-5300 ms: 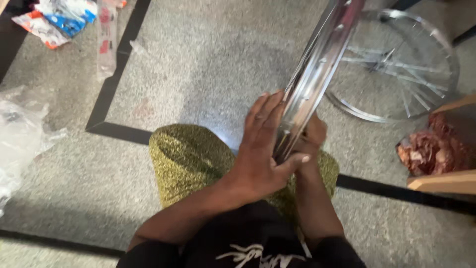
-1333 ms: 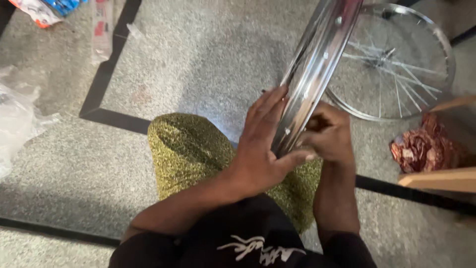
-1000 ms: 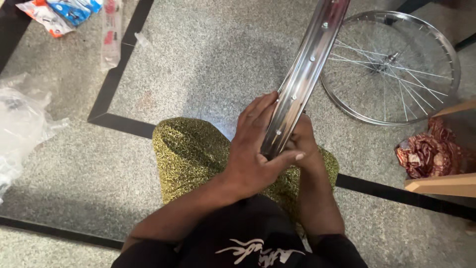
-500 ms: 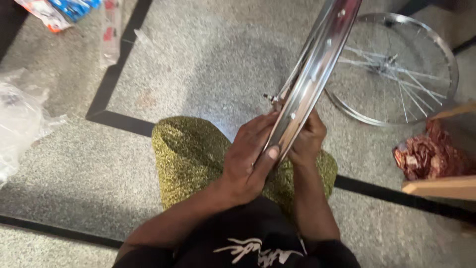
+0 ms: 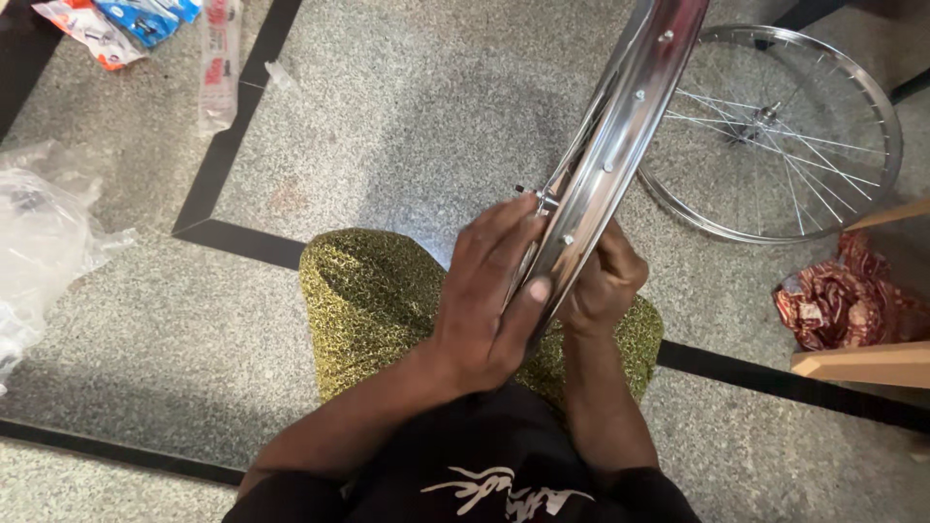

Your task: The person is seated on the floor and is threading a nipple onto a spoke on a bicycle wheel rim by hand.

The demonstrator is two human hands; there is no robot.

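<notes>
Chrome rim [image 5: 620,145]: bare bicycle wheel rim, held on edge over the person's lap; its bright inner channel with spoke holes faces the camera.
Long axis: the visible arc runs from the hands near frame centre up and to the right, leaving the picture at the top edge.
Cut off: only the lower arc of the rim shows; the remainder lies beyond the top of the frame.
Left hand [image 5: 489,300]: wrapped on the rim's left side, fingers pressed together along the flank, thumb laid across the channel.
Right hand [image 5: 601,281]: curled behind the rim's right side; its fingertips are hidden by the metal, so what they pinch cannot be told.
Small fitting [image 5: 533,197]: a short dark-tipped piece projects from the rim just above the left fingers; its kind is too small to make out.
Lap [image 5: 378,300]: olive-gold patterned cloth directly beneath the hands.
Change from half a second ago: the left thumb now reaches further over the channel; rim tilt is unchanged.
Spoked wheel [image 5: 775,136]: lies flat on the speckled floor, upper right, well apart from the hands, partly hidden by the rim.
Red crumpled wrapper [image 5: 838,305]: right edge, beside a wooden edge [image 5: 862,363].
Clear plastic bag [image 5: 44,242]: left edge, cut off.
Coloured packets [image 5: 136,24]: top left, partly out of frame.
</notes>
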